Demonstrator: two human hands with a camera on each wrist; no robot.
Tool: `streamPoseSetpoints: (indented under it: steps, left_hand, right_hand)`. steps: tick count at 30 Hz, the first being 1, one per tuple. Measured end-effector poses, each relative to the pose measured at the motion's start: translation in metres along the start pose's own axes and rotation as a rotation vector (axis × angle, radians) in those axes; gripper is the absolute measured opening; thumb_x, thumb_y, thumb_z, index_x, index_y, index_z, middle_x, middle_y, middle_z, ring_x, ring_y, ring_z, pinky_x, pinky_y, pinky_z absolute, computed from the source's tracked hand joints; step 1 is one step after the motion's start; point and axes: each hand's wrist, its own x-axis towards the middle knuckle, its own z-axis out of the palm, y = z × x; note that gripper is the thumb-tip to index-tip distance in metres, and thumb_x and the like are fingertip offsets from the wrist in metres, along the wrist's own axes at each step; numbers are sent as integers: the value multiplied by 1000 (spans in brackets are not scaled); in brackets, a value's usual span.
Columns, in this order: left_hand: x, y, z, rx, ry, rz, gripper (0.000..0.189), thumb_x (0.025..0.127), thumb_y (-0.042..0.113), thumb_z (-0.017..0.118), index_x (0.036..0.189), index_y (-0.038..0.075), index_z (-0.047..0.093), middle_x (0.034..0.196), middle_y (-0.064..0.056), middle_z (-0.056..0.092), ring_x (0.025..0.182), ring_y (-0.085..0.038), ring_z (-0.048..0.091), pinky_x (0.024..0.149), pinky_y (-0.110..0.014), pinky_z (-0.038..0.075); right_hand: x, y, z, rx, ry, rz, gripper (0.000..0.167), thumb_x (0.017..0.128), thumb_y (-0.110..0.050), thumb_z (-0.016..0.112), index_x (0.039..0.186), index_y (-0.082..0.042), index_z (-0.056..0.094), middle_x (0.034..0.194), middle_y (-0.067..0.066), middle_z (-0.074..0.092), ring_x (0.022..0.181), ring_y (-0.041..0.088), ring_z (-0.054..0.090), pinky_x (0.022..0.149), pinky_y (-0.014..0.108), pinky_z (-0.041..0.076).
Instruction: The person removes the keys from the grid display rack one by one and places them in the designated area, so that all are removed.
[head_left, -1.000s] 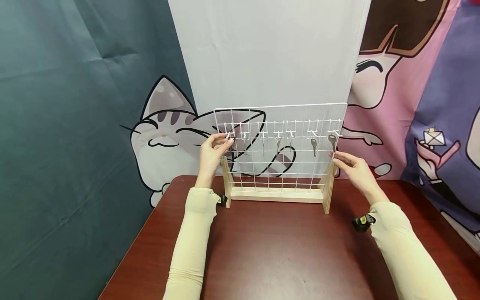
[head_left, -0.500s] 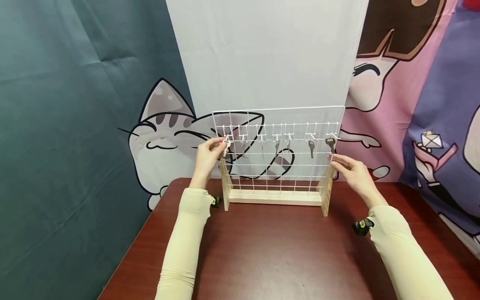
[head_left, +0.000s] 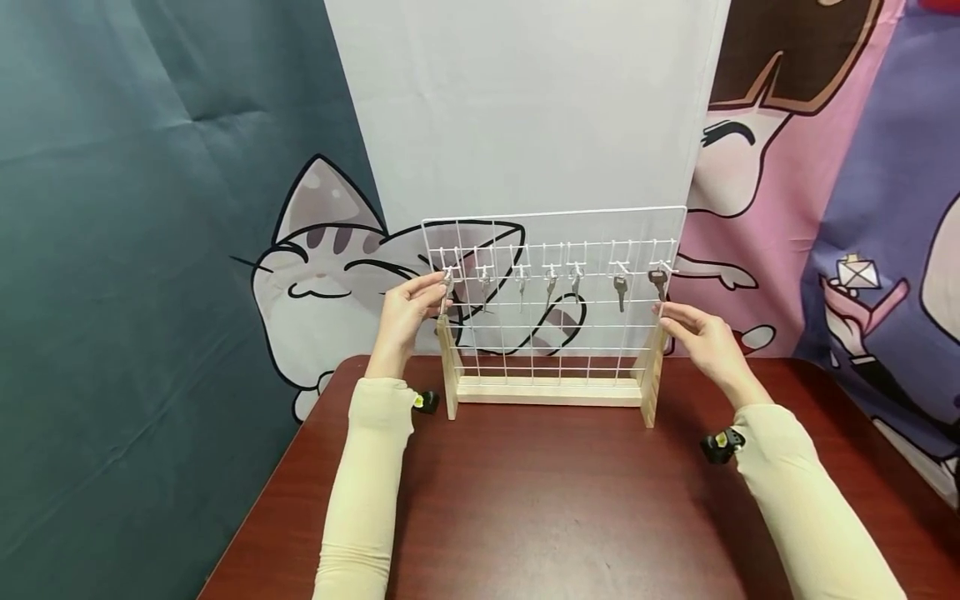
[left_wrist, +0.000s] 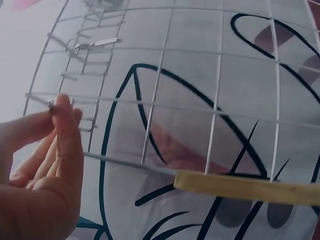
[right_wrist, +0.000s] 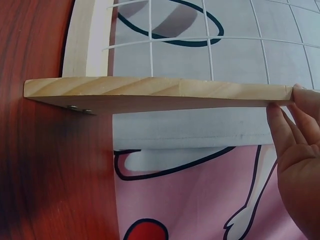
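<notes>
A white wire grid rack (head_left: pixel 540 327) in a wooden stand holds several keys on hooks. My left hand (head_left: pixel 405 317) is at its left end, thumb and forefinger closed around a key (head_left: pixel 448 283) at the leftmost hook. In the left wrist view, the fingertips (left_wrist: pixel 63 102) meet right at the hook's tip and hide most of the key. My right hand (head_left: pixel 705 337) pinches the top of the right wooden upright (right_wrist: pixel 165 87) between thumb and fingers. Just above that hand hangs another key (head_left: pixel 657 282).
The rack stands toward the back of a dark red wooden table (head_left: pixel 555 492). Close behind it hang printed cloths with a cartoon cat (head_left: pixel 322 325) and a white panel (head_left: pixel 532 108). Other keys, such as one right of centre (head_left: pixel 620 292), hang along the hook row.
My left hand has moved a little left and down with its key, which now lines up with the leftmost hook. The right hand keeps its hold on the upright.
</notes>
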Motion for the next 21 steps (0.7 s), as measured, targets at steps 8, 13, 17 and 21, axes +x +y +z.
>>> streamPoseSetpoints:
  steps: [8,13,17,21]
  left_hand:
    - [0,11,-1,-80,-50,-21,36,95,0,67,129,-10,62,101,-3,72,74,-12,68,75,-24,58]
    - [-6,13,0,-66,-5,1,35,94,5,70,126,-7,65,97,-2,73,72,-13,69,72,-24,57]
    - [-14,16,-1,-30,21,57,35,93,8,73,124,-7,66,94,-3,74,72,-17,72,68,-23,56]
    - [-22,23,2,-3,40,155,33,92,4,73,121,-11,66,90,-1,74,70,-15,73,65,-21,57]
  right_hand:
    - [3,-2,-1,-9,-1,-28,41,103,-31,60,137,-9,62,134,15,63,107,-18,49,86,4,36]
    - [1,0,-1,-17,-1,-23,43,103,-32,61,137,-8,61,133,16,64,105,-19,49,85,4,37]
    - [0,0,0,1,0,-26,41,103,-30,60,137,-7,62,134,17,63,106,-19,49,85,4,37]
    - [-1,2,1,15,5,-27,42,103,-31,60,138,-7,61,134,15,63,108,-15,52,86,4,37]
